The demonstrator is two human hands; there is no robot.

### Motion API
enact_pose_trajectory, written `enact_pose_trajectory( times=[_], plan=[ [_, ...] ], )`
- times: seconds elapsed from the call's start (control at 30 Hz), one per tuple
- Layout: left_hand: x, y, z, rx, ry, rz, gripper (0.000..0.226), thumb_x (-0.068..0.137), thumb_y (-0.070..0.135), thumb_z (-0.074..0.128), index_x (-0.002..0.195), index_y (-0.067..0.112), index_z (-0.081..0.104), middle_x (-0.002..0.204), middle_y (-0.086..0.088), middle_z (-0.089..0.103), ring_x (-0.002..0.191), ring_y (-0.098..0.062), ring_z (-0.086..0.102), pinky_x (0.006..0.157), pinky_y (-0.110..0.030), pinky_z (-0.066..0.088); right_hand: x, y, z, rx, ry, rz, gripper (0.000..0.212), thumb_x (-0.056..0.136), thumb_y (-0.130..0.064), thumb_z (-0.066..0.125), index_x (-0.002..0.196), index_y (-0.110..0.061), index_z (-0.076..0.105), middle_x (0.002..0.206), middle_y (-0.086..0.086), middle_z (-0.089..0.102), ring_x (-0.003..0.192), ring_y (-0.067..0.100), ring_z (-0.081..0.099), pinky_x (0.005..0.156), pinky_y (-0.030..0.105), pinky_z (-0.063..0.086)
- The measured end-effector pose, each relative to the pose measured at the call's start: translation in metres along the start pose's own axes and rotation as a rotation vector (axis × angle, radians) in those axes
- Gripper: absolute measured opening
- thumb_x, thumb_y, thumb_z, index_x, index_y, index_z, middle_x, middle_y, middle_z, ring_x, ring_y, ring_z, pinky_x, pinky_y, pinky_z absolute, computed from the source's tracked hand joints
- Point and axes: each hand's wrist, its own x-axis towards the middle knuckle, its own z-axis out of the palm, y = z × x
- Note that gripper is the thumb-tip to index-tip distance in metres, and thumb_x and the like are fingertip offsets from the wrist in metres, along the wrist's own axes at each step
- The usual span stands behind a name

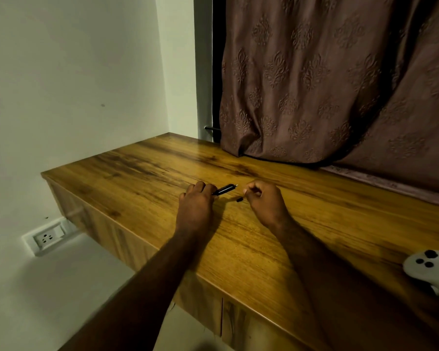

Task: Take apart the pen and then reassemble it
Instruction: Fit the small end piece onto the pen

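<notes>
My left hand [195, 202] grips a black pen barrel [223, 190] just above the wooden desk [142, 173]. The barrel points right, and a small pale tip shows at its right end. My right hand [262, 198] is a short way to the right of that tip, fingers curled and pinched together. A small black pen part [239, 199] sits just below and left of those fingertips; whether the fingers hold it or it lies on the desk I cannot tell. Most of the barrel's left part is hidden inside my left fist.
A white game controller [427, 267] lies at the desk's right near edge. A brown patterned curtain [327, 84] hangs over the desk's far side. The white wall on the left carries a power socket [47, 238] below desk level.
</notes>
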Motion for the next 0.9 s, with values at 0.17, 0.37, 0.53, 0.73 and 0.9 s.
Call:
enact_pose_trajectory(
  times=[0.17, 0.37, 0.53, 0.73, 0.9],
  plan=[
    [0.000, 0.002, -0.001, 0.005, -0.006, -0.010, 0.024, 0.096, 0.021, 0.044, 0.115, 0.017, 0.059, 0.113, -0.007, 0.057, 0.104, -0.025, 0.050, 0.086, -0.041, 0.039, 0.005, 0.004, 0.009, -0.286, -0.209, 0.016, 0.037, 0.089, -0.011, 0.059, 0.126, -0.018, 0.060, 0.117, 0.004, 0.061, 0.106, 0.017, 0.059, 0.094, 0.034, 0.049],
    [-0.001, 0.003, -0.003, -0.025, -0.022, -0.007, 0.025, 0.096, 0.017, 0.044, 0.114, 0.012, 0.059, 0.111, -0.011, 0.057, 0.101, -0.028, 0.050, 0.085, -0.041, 0.038, 0.007, 0.000, 0.012, -0.433, -0.231, -0.037, 0.018, 0.090, -0.011, 0.058, 0.098, -0.016, 0.074, 0.100, 0.006, 0.062, 0.094, 0.024, 0.059, 0.084, 0.037, 0.050],
    [0.000, 0.002, -0.001, -0.031, -0.026, -0.015, 0.026, 0.096, 0.015, 0.043, 0.118, 0.012, 0.058, 0.112, -0.013, 0.058, 0.100, -0.028, 0.049, 0.087, -0.042, 0.041, -0.005, -0.002, 0.009, -0.311, -0.097, 0.029, 0.013, 0.090, -0.015, 0.058, 0.080, -0.023, 0.059, 0.086, -0.002, 0.062, 0.077, 0.018, 0.058, 0.066, 0.035, 0.048],
    [-0.001, 0.003, 0.000, 0.013, -0.050, 0.015, 0.027, 0.097, 0.017, 0.041, 0.120, 0.013, 0.056, 0.113, -0.011, 0.058, 0.101, -0.028, 0.051, 0.088, -0.045, 0.043, -0.012, -0.005, -0.013, 0.440, 0.128, 0.219, 0.007, 0.090, -0.009, 0.061, 0.085, -0.014, 0.058, 0.072, 0.005, 0.062, 0.060, 0.013, 0.055, 0.051, 0.025, 0.044],
    [0.000, 0.002, 0.003, 0.052, -0.049, 0.032, 0.027, 0.095, 0.020, 0.044, 0.117, 0.014, 0.059, 0.111, -0.011, 0.059, 0.100, -0.029, 0.052, 0.084, -0.043, 0.042, -0.014, -0.011, -0.018, 0.695, 0.092, 0.247, 0.007, 0.088, -0.002, 0.061, 0.090, -0.009, 0.062, 0.083, 0.011, 0.069, 0.069, 0.014, 0.065, 0.060, 0.022, 0.052]
  ],
)
